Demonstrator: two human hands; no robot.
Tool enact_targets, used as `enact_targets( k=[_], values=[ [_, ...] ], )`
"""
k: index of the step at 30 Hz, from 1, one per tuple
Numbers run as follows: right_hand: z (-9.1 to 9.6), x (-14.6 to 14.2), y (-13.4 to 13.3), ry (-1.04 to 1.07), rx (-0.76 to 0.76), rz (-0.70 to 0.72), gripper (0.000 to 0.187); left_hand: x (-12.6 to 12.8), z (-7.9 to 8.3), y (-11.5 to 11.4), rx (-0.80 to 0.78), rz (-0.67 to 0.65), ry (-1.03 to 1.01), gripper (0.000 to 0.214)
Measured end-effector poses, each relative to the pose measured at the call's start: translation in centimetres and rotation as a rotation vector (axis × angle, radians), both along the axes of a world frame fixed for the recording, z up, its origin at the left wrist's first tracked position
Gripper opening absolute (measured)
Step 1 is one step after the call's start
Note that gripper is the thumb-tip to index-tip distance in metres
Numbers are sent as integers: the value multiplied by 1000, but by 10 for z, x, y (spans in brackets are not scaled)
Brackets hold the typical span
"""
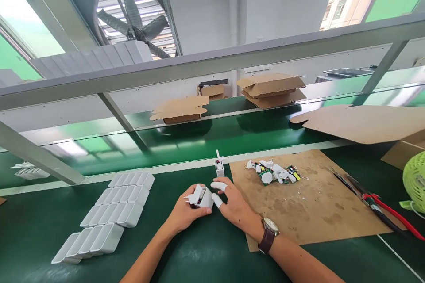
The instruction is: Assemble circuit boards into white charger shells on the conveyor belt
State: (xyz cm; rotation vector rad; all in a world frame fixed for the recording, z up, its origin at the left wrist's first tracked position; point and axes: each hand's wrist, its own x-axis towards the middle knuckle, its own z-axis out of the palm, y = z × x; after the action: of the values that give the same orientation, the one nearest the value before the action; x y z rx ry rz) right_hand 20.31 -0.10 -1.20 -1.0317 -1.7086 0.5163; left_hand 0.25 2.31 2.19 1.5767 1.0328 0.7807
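At the near edge of the bench (pixel 206 252), bare forearms reach in from both sides, watch (pixel 270 226) on the right wrist. Left hand (pixel 184 214) has its fingers wrapped around a white housing (pixel 207 198), thumb along the near side, so the workpiece is held just above the bench, near mid-view. A pronged white part (pixel 195 196) sits at the housing's mouth, prongs pointing left; can't tell how far in it is seated. Right hand (pixel 235 203): thumb and index spread, white finger cots (pixel 219 185) on both, tips just beside the housing's right side. Gripping nothing visible; contact can't be confirmed.

My read on the step: mating the pronged part with its housing, mid-alignment. Next move should call for a steady left grip, right fingertips brought square onto the housing, then light, even pressure; a skewed push could jam it or pinch a wire.

Left on the bench: rows of open-topped white shells (pixel 108 212). Right: brown sheet (pixel 332 216), red-handled pliers (pixel 372 201) lying across its right side, pile of circuit boards (pixel 275 173) toward its far edge. Straight past the hands, a second white case (pixel 219 168) with a piece sticking up.

Beyond: green conveyor belt (pixel 229 130), folded cardboard (pixel 272 90) behind it, wall fan (pixel 136 31) farthest back.
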Motion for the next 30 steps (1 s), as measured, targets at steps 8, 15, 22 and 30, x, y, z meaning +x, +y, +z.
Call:
enact_targets(
  k=[8,15,22,30],
  values=[
    [-9,25,27,62,-59,-232,40,15,11,46,76,111,83,61],
    [-14,28,32,67,-215,-222,60,9,-5,78,49,235,-52,65],
    [3,30,23,-60,-353,-129,71,37,-23,85,92,201,-77,78],
    [-1,30,25,-150,-177,-217,52,42,-15,57,184,235,3,74]
  ],
)
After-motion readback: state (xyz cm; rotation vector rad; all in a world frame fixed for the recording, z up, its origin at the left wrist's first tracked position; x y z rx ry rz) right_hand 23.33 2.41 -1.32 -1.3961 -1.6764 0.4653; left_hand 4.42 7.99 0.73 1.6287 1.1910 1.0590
